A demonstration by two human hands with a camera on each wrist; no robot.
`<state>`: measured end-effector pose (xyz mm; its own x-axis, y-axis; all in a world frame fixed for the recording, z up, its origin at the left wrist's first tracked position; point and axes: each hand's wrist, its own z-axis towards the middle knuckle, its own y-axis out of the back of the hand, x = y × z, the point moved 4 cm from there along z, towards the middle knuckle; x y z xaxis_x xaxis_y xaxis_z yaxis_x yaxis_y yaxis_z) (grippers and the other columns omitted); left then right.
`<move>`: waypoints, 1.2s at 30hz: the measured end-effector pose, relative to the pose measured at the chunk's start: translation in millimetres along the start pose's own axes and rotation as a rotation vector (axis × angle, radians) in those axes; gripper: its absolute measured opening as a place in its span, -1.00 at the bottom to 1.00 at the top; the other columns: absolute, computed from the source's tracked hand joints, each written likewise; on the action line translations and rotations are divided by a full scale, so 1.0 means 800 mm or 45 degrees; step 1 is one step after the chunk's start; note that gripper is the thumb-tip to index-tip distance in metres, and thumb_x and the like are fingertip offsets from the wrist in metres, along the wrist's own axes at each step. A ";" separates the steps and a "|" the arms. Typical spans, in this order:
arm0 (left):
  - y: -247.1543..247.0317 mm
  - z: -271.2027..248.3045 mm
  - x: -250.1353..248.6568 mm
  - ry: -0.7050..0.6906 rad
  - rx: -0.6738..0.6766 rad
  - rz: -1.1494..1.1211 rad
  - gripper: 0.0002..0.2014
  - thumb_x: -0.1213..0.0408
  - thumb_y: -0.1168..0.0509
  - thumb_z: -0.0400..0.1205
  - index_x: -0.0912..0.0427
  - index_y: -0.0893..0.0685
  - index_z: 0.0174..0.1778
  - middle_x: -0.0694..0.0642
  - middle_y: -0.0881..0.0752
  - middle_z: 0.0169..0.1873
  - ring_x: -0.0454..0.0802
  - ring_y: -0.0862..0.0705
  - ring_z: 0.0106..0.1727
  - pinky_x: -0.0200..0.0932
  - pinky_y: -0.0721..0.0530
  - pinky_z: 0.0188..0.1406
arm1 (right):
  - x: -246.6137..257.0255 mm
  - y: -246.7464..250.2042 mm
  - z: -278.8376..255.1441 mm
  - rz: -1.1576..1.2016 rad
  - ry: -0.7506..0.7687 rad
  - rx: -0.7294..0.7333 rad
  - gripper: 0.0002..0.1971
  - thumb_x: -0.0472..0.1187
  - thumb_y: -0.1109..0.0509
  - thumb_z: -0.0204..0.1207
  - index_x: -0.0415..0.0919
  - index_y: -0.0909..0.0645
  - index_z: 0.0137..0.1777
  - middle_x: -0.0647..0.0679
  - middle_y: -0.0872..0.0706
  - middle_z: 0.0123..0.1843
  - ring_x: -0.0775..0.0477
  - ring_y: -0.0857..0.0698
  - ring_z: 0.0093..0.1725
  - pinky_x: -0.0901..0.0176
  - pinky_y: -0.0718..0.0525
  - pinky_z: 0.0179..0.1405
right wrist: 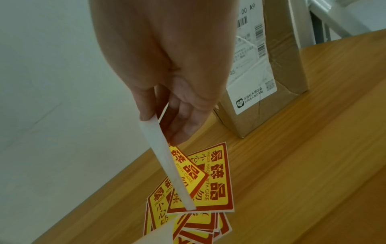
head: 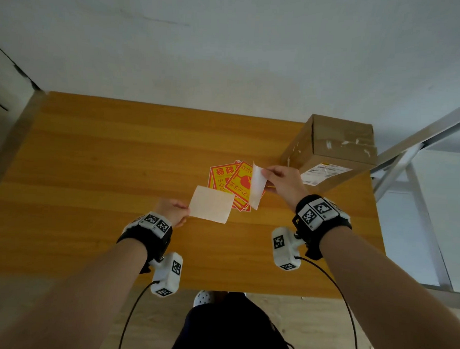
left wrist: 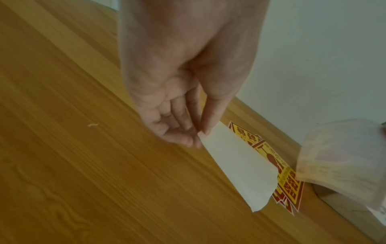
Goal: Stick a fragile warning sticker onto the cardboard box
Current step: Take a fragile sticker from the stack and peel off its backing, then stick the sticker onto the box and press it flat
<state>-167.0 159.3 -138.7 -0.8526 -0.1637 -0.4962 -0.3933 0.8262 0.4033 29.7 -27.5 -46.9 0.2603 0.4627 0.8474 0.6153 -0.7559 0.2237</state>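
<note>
Writing first. The loose pile of stickers [right wrist: 211, 180] on the table [head: 94, 156] is yellow with red borders; I read large red Chinese characters and, in small capitals, "FRAGILE HANDLE WITH CARE". The squares lie fanned and overlapping at mixed angles, flat on the wood.

The cardboard box [head: 339, 141] stands at the table's far right corner, closed, with torn white tape remnants on its top. A white shipping label [right wrist: 250, 71] on its near face carries barcodes, a small square code, "00 A9" at one end and a line of Chinese print too small for me to read.

My right hand [head: 280, 181] hangs above the pile, just left of the box. Its thumb and fingers [right wrist: 146, 113] are pinched together on one edge of a peeled sticker [head: 257, 185]. The sheet hangs downward from the pinch, long axis near vertical, slightly curled; the pale back faces the head camera, and in the right wrist view the printed yellow side faces the box.

My left hand [head: 174, 211] is lower and nearer, thumb and fingers [left wrist: 211, 115] clamped on the left edge of a plain white backing sheet [head: 212, 207]. That sheet is squarish, blank, held almost level over the table, its free edge reaching over the pile's near corner.

Table: orange wood-grain laminate, smooth, rectangular. A pale wall [head: 228, 43] lies behind.
</note>
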 end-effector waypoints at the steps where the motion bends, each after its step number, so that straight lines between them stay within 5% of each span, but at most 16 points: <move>1: 0.001 -0.002 0.001 0.004 0.001 0.019 -0.81 0.47 -0.37 0.52 0.36 -0.67 0.05 0.13 -0.64 -0.41 -0.05 -0.60 -0.42 -0.25 -0.62 -0.44 | 0.003 -0.001 -0.002 -0.015 0.016 0.003 -0.76 -0.32 -0.28 0.61 -0.47 -0.61 0.16 -0.21 -0.68 0.02 -0.14 -0.68 0.03 0.11 -0.72 0.00; 4: 0.012 -0.018 -0.012 -0.096 -0.068 0.201 -0.77 0.43 -0.37 0.52 0.33 -0.70 0.10 0.18 -0.72 -0.13 0.12 -0.73 -0.07 -0.04 -0.73 -0.06 | 0.012 -0.003 -0.011 -0.042 0.056 0.005 -0.77 -0.32 -0.28 0.60 -0.46 -0.63 0.14 -0.23 -0.69 0.04 -0.14 -0.68 0.03 0.04 -0.73 0.06; 6: 0.022 -0.038 -0.035 -0.228 -0.128 0.315 -0.76 0.41 -0.34 0.54 0.28 -0.71 0.12 0.18 -0.73 0.06 0.15 -0.71 0.13 -0.14 -0.66 0.07 | 0.020 -0.005 -0.020 -0.069 0.100 0.009 -0.79 -0.30 -0.30 0.59 -0.42 -0.64 0.12 -0.23 -0.71 0.04 -0.14 -0.70 0.04 -0.02 -0.71 0.14; 10: 0.018 -0.092 -0.099 -0.550 -0.014 0.279 -0.90 0.31 -0.36 0.56 0.16 -0.71 -0.03 0.02 -0.68 -0.20 -0.11 -0.63 -0.27 -0.49 -0.58 -0.36 | 0.045 -0.005 -0.040 -0.156 0.266 0.000 -0.79 -0.28 -0.36 0.55 -0.40 -0.68 0.10 -0.19 -0.73 -0.01 -0.12 -0.72 0.00 0.07 -0.76 0.03; 13: 0.006 -0.123 -0.141 -0.672 0.052 0.102 -0.97 0.29 -0.37 0.56 0.16 -0.68 -0.15 -0.02 -0.66 -0.38 -0.17 -0.58 -0.40 -0.40 -0.57 -0.41 | 0.063 -0.001 -0.053 -0.201 0.378 -0.051 -0.78 -0.27 -0.41 0.52 -0.41 -0.71 0.06 -0.26 -0.76 -0.03 -0.24 -0.76 0.01 -0.05 -0.78 0.03; 16: -0.003 -0.144 -0.171 -0.665 0.137 -0.088 -0.82 0.21 -0.28 0.62 0.21 -0.70 -0.20 0.01 -0.69 -0.38 -0.12 -0.59 -0.44 -0.37 -0.58 -0.45 | 0.076 -0.001 -0.064 -0.241 0.432 -0.066 -0.82 -0.21 -0.45 0.48 -0.30 -0.75 -0.02 -0.19 -0.80 -0.09 -0.24 -0.78 0.00 -0.19 -0.75 0.08; 22: -0.005 -0.175 -0.201 -0.677 0.126 -0.297 -0.65 0.07 -0.25 0.62 0.19 -0.68 -0.40 0.08 -0.73 -0.43 -0.02 -0.63 -0.45 -0.23 -0.61 -0.38 | 0.102 0.002 -0.091 -0.275 0.562 -0.030 -0.80 -0.19 -0.47 0.46 -0.28 -0.78 0.00 -0.11 -0.81 -0.13 0.03 -0.73 -0.15 0.09 -0.72 -0.01; 28: -0.006 -0.188 -0.212 -0.689 0.135 -0.292 -0.74 0.21 -0.41 0.53 0.24 -0.69 -0.45 -0.04 -0.67 -0.79 -0.25 -0.63 -0.76 -0.43 -0.57 -0.72 | 0.112 0.002 -0.108 -0.300 0.645 0.016 -0.82 -0.20 -0.50 0.43 -0.27 -0.80 -0.03 -0.20 -0.84 -0.08 -0.01 -0.76 -0.15 0.16 -0.72 -0.05; 32: 0.000 -0.197 -0.219 -0.738 0.099 -0.184 -0.84 0.30 -0.44 0.50 0.21 -0.71 -0.40 -0.05 -0.67 -0.77 -0.30 -0.61 -0.76 -0.35 -0.61 -0.57 | 0.116 0.000 -0.112 -0.299 0.672 0.014 -0.80 -0.17 -0.55 0.38 -0.27 -0.80 -0.05 -0.22 -0.84 -0.11 -0.05 -0.76 -0.14 -0.03 -0.74 0.02; 36: 0.007 -0.201 -0.221 -0.789 0.058 -0.137 -0.87 0.37 -0.41 0.52 0.22 -0.67 -0.35 0.13 -0.67 -0.50 -0.28 -0.62 -0.73 -0.38 -0.61 -0.60 | 0.122 0.004 -0.116 -0.311 0.649 -0.015 -0.66 -0.14 -0.63 0.27 -0.27 -0.77 0.02 -0.11 -0.81 -0.10 0.03 -0.74 -0.12 0.21 -0.72 -0.05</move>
<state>-73.6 106.5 74.8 -0.4458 0.0843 -0.8912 -0.4392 0.8469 0.2998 -12.2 -27.6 81.2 -0.2829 0.3447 0.8951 0.6034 -0.6615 0.4454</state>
